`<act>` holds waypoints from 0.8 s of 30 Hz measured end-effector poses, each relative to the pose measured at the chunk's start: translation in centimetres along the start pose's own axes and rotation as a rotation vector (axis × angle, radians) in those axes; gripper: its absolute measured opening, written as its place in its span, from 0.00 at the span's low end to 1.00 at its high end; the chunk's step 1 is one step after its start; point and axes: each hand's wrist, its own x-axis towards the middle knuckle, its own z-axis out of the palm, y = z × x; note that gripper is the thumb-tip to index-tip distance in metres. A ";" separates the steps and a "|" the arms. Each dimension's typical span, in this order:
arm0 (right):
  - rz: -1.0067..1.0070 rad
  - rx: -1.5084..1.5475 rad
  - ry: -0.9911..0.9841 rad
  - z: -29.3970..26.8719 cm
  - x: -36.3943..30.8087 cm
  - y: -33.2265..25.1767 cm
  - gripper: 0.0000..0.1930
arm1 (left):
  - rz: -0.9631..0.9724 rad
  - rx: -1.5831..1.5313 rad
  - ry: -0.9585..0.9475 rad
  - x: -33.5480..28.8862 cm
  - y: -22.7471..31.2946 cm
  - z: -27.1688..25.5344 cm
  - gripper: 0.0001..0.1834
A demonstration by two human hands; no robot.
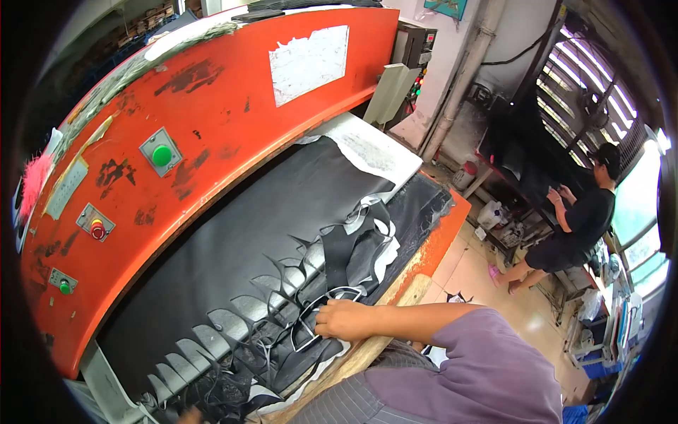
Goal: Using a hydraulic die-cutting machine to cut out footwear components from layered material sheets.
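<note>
In the head view, the right hand (344, 319) is nearly closed, its fingers curled at the side of a thin, bright-edged frame (306, 345), which it appears to hold. The frame is at the near side of the red press (233, 106), over tangled black scraps (261, 357) — its narrow rim probably leaves little else to take hold of. Of what seems the left hand, only a blurred patch (189, 417) shows at the lower edge; how open it is, or whether it holds anything, I cannot tell.

A black sheet (233, 233) is spread over the white press bed (385, 150), presumably to lie flat beneath the beam, its near edge cut into pointed tongues.

Well apart on the right, a white jug (489, 214) and a red-and-white tub (464, 174) stand near a co-worker (593, 212) — their contents are hidden.
</note>
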 end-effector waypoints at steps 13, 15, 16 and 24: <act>0.218 0.466 -0.312 -13.4 -15.8 7.6 0.14 | 0.558 -0.144 0.374 26.2 35.3 2.8 0.35; 0.397 0.668 -0.352 -17.3 -18.1 8.5 0.13 | 0.658 -0.045 0.280 24.4 39.9 3.3 0.36; 0.509 0.773 -0.370 -19.4 -18.8 9.1 0.13 | 0.732 -0.047 0.183 22.9 41.4 3.5 0.37; 0.216 0.204 0.112 -25.6 -12.3 16.1 0.08 | 0.852 -0.176 -0.190 15.5 43.4 8.3 0.38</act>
